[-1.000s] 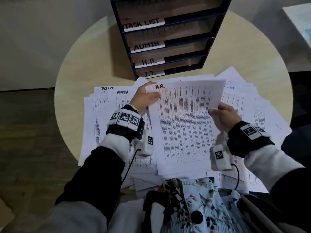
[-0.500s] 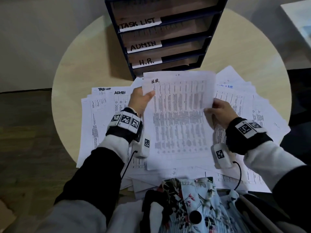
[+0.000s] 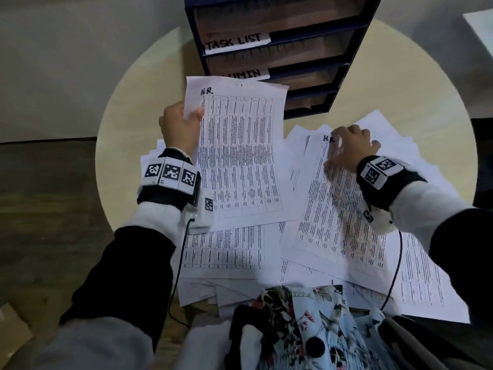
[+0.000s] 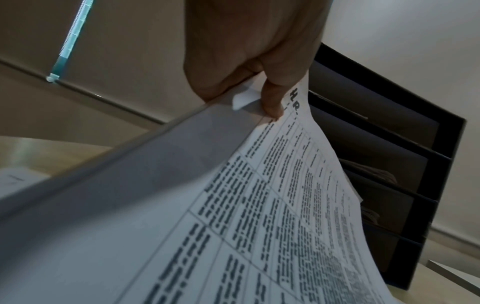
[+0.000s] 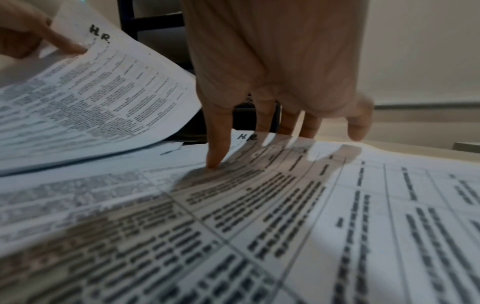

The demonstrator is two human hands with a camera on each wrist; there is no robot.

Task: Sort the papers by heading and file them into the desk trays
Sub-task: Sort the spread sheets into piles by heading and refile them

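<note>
Pinching one H.R. page [image 3: 240, 156] by its top corner, the left hand [image 3: 181, 126] lifts it toward the desk trays [image 3: 280, 49] at the desk's [image 3: 128, 108] far edge. The right hand [image 3: 349, 150], fingers spread, presses another H.R. page [image 3: 341, 222] on the paper pile [image 3: 226, 252], probably to pick it up next.
</note>
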